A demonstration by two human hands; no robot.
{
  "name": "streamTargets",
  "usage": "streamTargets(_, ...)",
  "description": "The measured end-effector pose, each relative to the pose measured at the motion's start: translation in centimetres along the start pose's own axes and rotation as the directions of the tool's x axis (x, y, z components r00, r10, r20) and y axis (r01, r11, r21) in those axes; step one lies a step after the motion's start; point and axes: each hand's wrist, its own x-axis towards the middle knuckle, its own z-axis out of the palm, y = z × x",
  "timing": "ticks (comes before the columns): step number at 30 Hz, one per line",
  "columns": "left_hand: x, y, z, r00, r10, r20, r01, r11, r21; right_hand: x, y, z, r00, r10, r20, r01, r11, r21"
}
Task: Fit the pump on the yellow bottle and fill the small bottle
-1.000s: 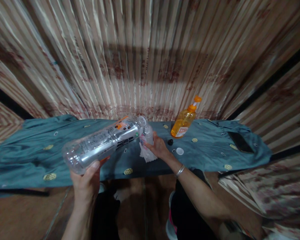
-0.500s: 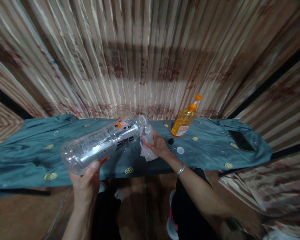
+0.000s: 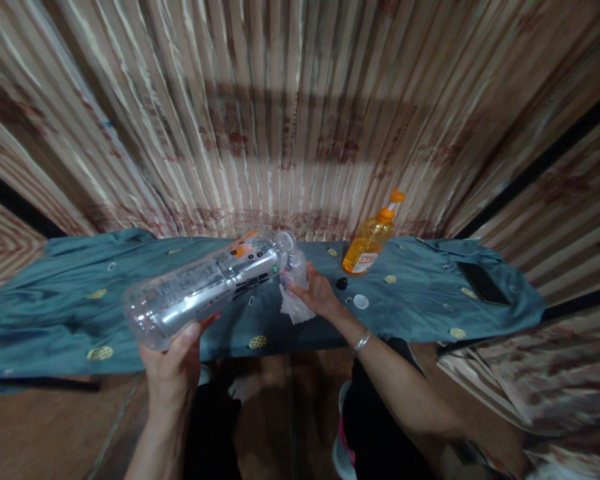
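A large clear plastic bottle (image 3: 205, 290) with a silver and orange label lies tilted in my left hand (image 3: 175, 353), which grips it near its base. Its mouth is up against the top of a small clear bottle (image 3: 295, 267). Closed around that small bottle is my right hand (image 3: 317, 290), with a bracelet on the wrist. A crumpled white tissue (image 3: 297, 308) rests under the small bottle. Whether liquid flows between the two mouths cannot be made out.
An orange-yellow liquid bottle (image 3: 365, 250) with a pump top stands at the back right. Near it lie a black cap (image 3: 342, 283) and a white disc (image 3: 361, 302). A dark phone (image 3: 483, 283) lies on the teal cloth (image 3: 415, 313) at right. A striped curtain (image 3: 300, 120) hangs behind.
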Motion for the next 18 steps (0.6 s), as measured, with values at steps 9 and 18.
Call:
streamTargets(9, -0.08, -0.09, -0.15, 1.000, -0.001, 0.021, 0.001, 1.000, 0.000, 0.08, 0.28, 0.21, 1.000, -0.022, -0.018, 0.022, 1.000, 0.001)
streamTargets(18, -0.06, -0.22, -0.30, 1.000, 0.002, 0.004, -0.002, 1.000, -0.009, 0.07, -0.03, 0.04, 1.000, 0.008, -0.003, -0.008, 0.999, -0.032)
